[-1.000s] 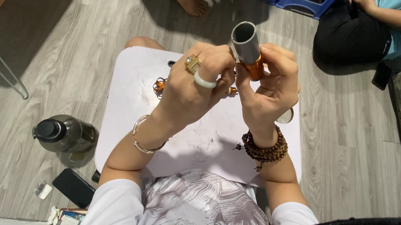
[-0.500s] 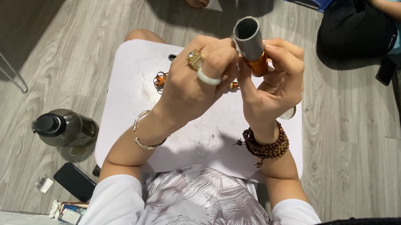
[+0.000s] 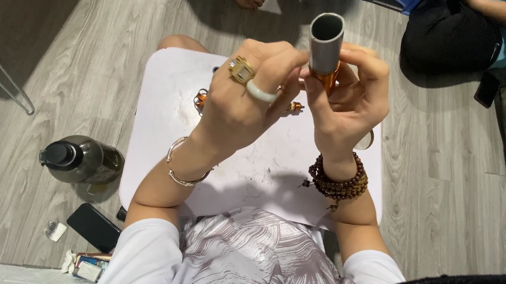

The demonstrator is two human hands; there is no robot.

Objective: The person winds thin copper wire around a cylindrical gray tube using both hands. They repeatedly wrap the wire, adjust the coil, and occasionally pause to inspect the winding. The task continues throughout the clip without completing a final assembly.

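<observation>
— How are the hands set from where you stand?

— Both are raised over the small white table (image 3: pixel 156 114), close together. The right hand (image 3: pixel 349 103) is upright, palm toward the person, its fingers wrapped round the lower part of a grey metal tube (image 3: pixel 325 43), gripping it. The left hand (image 3: pixel 243 108) comes in from the side, back of the hand up, and its fingertips pinch at the same tube just below the grey section, so it is grasping too.

— And the tube itself?

— It stands nearly upright, open end at the top, hollow and dark inside. The upper part is dull grey; below it an orange, coppery piece shows between the fingers. It is held in the air above the table's far half, not touching it.

— Anything else round about?

— Small orange bits (image 3: pixel 200 98) lie on the table behind the left hand. On the floor beside the table stands a dark bottle (image 3: pixel 79 160), and nearer the person a black phone (image 3: pixel 94 226)
</observation>
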